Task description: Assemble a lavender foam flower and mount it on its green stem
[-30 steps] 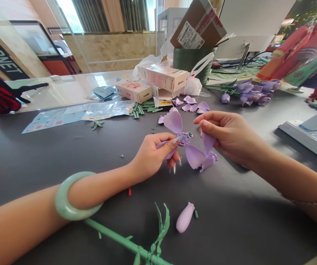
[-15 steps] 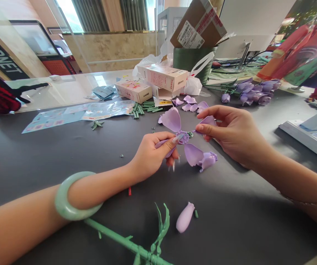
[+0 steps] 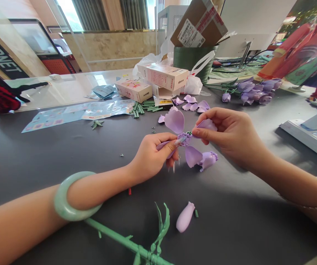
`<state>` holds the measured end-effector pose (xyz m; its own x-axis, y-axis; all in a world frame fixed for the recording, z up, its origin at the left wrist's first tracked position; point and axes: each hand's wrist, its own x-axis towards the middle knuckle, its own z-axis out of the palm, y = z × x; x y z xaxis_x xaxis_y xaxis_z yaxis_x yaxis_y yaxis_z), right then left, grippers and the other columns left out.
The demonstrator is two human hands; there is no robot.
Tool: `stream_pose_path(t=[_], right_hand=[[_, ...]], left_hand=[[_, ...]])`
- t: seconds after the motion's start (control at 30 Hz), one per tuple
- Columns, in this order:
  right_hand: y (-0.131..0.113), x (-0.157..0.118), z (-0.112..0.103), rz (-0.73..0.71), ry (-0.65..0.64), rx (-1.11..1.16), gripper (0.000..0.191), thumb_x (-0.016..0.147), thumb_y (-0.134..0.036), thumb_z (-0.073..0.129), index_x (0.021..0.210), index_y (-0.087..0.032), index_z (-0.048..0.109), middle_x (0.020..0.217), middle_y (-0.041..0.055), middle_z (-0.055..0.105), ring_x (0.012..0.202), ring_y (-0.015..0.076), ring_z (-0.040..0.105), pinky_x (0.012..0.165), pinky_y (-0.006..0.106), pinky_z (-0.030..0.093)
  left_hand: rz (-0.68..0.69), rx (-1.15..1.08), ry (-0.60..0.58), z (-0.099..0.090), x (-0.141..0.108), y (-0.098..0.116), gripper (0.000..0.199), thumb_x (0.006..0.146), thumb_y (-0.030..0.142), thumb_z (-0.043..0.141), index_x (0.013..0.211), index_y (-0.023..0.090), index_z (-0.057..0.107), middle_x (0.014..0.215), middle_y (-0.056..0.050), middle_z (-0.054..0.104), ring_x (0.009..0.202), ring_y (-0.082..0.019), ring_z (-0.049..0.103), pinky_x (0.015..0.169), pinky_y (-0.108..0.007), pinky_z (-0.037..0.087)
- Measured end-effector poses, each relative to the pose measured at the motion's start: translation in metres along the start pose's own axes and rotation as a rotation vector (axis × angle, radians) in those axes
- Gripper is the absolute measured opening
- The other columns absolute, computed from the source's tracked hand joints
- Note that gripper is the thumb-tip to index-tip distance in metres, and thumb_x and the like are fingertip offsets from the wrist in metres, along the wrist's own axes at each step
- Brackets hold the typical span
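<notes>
My left hand (image 3: pixel 158 152) is closed on a purple toy flower (image 3: pixel 185 139) with large petals spread around its small centre. Pinched between the thumb and fingers of my right hand (image 3: pixel 225 129) is a single purple petal (image 3: pixel 206 125), its narrow end close to the flower's centre; whether they touch I cannot tell. Just right of the flower's lower petal lies a crumpled-looking purple blossom piece (image 3: pixel 208 161). Nearer to me, a smooth purple bud (image 3: pixel 185 218) rests beside a tiny green tube (image 3: pixel 196 213). A green stem with leaves (image 3: pixel 136 246) lies in front.
Loose petals (image 3: pixel 190 105), short green tubes (image 3: pixel 138 109) and a green leaf piece (image 3: pixel 97 124) lie farther back. Behind them stand small boxes (image 3: pixel 162 76) and a green bin (image 3: pixel 193 62) holding a carton. Finished purple flowers (image 3: pixel 256 91) lie back right, near a white stand (image 3: pixel 310 136).
My right hand has moved slightly left, bringing the petal up to the flower's centre. The flower in my left hand has shifted and turned a little.
</notes>
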<state>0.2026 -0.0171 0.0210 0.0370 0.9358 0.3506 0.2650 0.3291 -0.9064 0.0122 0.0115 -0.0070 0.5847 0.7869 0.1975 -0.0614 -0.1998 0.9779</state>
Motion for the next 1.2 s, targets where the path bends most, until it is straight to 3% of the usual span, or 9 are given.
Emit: stream_pose_path(t=[0.2, 0.33, 0.5, 0.73, 1.03, 1.2], right_hand=[[-0.003, -0.002, 0.003, 0.041, 0.0, 0.009, 0.029, 0.062, -0.037, 0.084, 0.071, -0.018, 0.064, 0.06, -0.0011, 0.057, 0.047, 0.0104, 0.051, 0.041, 0.022, 0.037], [-0.003, -0.004, 0.004, 0.047, 0.005, -0.011, 0.024, 0.064, -0.033, 0.082, 0.071, -0.019, 0.064, 0.058, -0.002, 0.057, 0.046, 0.01, 0.052, 0.041, 0.021, 0.037], [-0.001, -0.006, 0.011, 0.094, -0.065, 0.009, 0.028, 0.063, -0.037, 0.084, 0.069, -0.019, 0.063, 0.049, -0.0037, 0.056, 0.04, 0.0085, 0.047, 0.035, 0.019, 0.03], [-0.001, -0.004, 0.01, 0.119, -0.056, 0.067, 0.029, 0.059, -0.035, 0.087, 0.069, -0.019, 0.065, 0.05, -0.0035, 0.056, 0.04, 0.0078, 0.046, 0.033, 0.019, 0.025], [0.006, -0.001, 0.006, 0.137, -0.08, 0.203, 0.032, 0.057, -0.038, 0.089, 0.07, -0.019, 0.066, 0.058, -0.0031, 0.057, 0.044, 0.0076, 0.052, 0.036, 0.017, 0.033], [0.007, 0.002, 0.004, 0.131, -0.037, 0.284, 0.034, 0.058, -0.039, 0.089, 0.072, -0.019, 0.067, 0.066, -0.001, 0.063, 0.053, 0.0095, 0.06, 0.05, 0.019, 0.054]], left_hand=[[0.026, 0.02, 0.003, -0.001, 0.0, -0.001, 0.026, 0.086, 0.036, 0.063, 0.074, 0.013, 0.06, 0.057, 0.002, 0.056, 0.044, -0.007, 0.051, 0.044, -0.019, 0.044], [0.057, 0.028, -0.005, 0.0, -0.001, 0.0, 0.026, 0.088, 0.033, 0.06, 0.071, 0.013, 0.058, 0.057, 0.003, 0.055, 0.044, -0.006, 0.051, 0.044, -0.017, 0.044], [0.058, 0.069, -0.032, 0.005, -0.007, 0.003, 0.028, 0.089, 0.034, 0.06, 0.07, 0.014, 0.056, 0.055, 0.003, 0.056, 0.042, -0.006, 0.051, 0.043, -0.015, 0.043], [0.091, 0.062, -0.021, 0.004, -0.007, 0.001, 0.027, 0.09, 0.035, 0.06, 0.073, 0.014, 0.057, 0.057, 0.004, 0.057, 0.044, -0.005, 0.051, 0.045, -0.015, 0.044], [0.144, 0.041, -0.005, 0.002, -0.004, 0.0, 0.028, 0.09, 0.034, 0.06, 0.071, 0.014, 0.056, 0.057, 0.003, 0.056, 0.045, -0.005, 0.05, 0.044, -0.016, 0.043], [0.144, 0.021, -0.004, 0.002, -0.004, -0.001, 0.031, 0.089, 0.04, 0.062, 0.071, 0.015, 0.056, 0.057, 0.003, 0.056, 0.044, -0.006, 0.049, 0.043, -0.017, 0.043]])
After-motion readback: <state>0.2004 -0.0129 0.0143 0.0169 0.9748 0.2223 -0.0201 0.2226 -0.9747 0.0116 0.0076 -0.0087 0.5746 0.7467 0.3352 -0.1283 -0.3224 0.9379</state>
